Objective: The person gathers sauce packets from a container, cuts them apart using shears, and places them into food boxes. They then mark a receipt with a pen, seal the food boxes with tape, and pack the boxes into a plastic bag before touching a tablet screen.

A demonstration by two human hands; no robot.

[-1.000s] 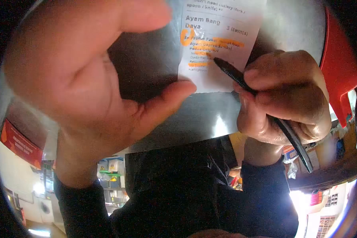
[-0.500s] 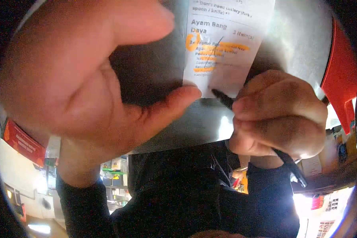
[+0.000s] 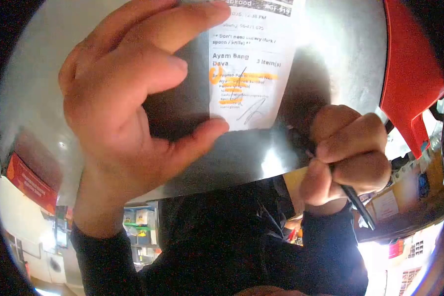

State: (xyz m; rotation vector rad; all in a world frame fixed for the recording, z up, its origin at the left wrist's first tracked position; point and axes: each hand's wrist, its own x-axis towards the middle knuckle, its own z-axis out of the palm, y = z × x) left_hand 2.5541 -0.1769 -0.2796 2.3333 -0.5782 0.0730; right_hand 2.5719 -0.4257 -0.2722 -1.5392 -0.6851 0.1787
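A printed order receipt (image 3: 246, 54) lies on the metal counter, with orange highlighter marks, a slanted pen stroke through its text and a scribbled signature near the bottom. My left hand (image 3: 123, 89) is beside it with fingers spread. Its thumb tip reaches the receipt's lower left corner and one fingertip its upper left edge. Right of the receipt, my right hand (image 3: 352, 153) is closed around a black pen (image 3: 357, 206). The pen's back end sticks out below the fist, while its tip is dark and hard to make out, off the paper.
A grey metal counter (image 3: 202, 165) runs beneath the receipt, its near edge close to my body. At the right stands a red object (image 3: 404, 69). A red printed card (image 3: 32, 182) is at the left. Shelves with goods (image 3: 142, 229) show in the background.
A signature now shows on the lower part of the receipt. My right hand has moved off the paper with the pen. More of the receipt's top is in view.
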